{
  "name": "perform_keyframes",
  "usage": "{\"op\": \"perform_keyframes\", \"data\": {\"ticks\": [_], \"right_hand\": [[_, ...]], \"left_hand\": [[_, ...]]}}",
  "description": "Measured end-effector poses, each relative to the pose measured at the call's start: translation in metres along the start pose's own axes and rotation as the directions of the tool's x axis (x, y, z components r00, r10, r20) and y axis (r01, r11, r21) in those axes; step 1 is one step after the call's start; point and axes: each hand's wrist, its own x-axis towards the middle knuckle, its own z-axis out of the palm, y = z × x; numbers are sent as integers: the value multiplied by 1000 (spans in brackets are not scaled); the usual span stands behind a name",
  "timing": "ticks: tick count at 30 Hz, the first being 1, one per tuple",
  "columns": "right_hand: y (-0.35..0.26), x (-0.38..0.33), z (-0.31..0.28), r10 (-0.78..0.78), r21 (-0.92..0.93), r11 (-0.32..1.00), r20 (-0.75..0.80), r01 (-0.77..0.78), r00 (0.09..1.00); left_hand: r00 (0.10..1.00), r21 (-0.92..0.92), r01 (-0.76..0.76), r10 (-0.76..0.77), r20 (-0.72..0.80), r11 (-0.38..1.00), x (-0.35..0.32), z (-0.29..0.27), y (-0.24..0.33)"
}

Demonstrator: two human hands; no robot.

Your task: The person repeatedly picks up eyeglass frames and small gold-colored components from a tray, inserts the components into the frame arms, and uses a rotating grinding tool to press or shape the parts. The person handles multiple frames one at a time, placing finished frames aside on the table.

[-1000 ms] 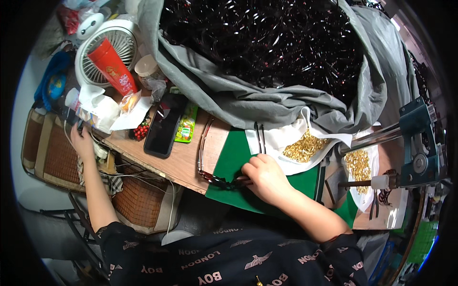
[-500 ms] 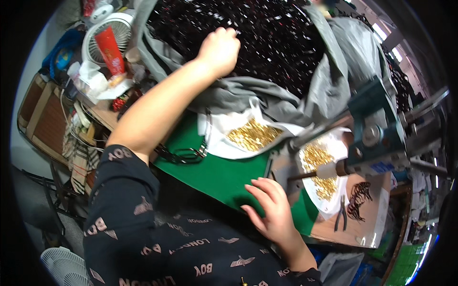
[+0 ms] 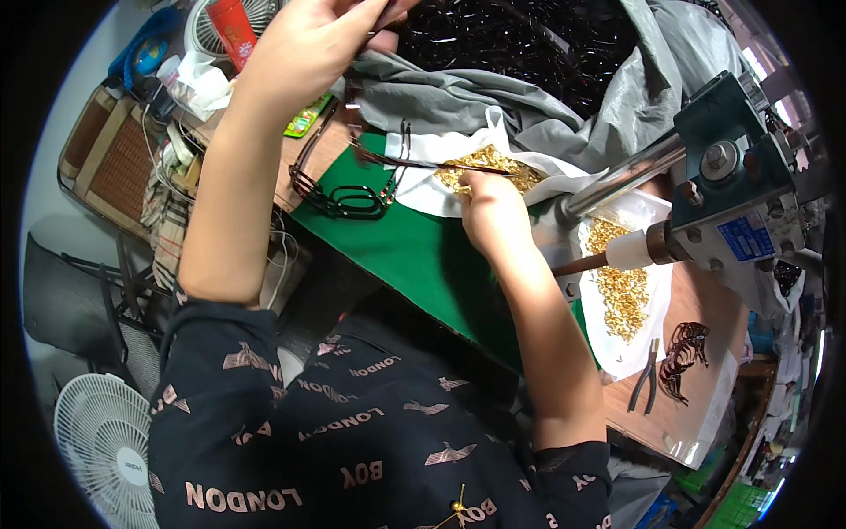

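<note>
Right hand (image 3: 496, 213), fingers pinching a slim, glossy dark spectacle temple (image 3: 419, 163), left hand (image 3: 304, 55), fingers closed on a thin dark strip (image 3: 380, 18)

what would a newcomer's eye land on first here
Probably the glossy black heap bundled in a grey sheet at the top, and the bright gold pieces on a white cloth just below it. Next would likely come the big blue-green metal machine on the right. Left of the cloth, a dark glasses frame lies across the edge of the green mat.
</note>
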Motion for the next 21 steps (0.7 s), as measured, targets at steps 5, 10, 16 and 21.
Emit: {"op": "perform_keyframes", "data": {"ticks": [5,10,16,21], "right_hand": [[13,17,22,85,-142,987,51,-77,995],[6,14,-9,90,31,996,-150,-86,985],[-26,-17,-40,446,515,770,-11,-377,895],[-48,-69,-65,437,710,667,-129,-225,890]], "left_hand": [[1000,-231,20,-24,-12,973,-52,-44,7],[854,-641,39,-358,-377,766,-104,-27,6],[951,-808,115,-300,-79,577,-119,-15,-4],[989,-640,143,-127,71,755,-120,10,-7]]}}
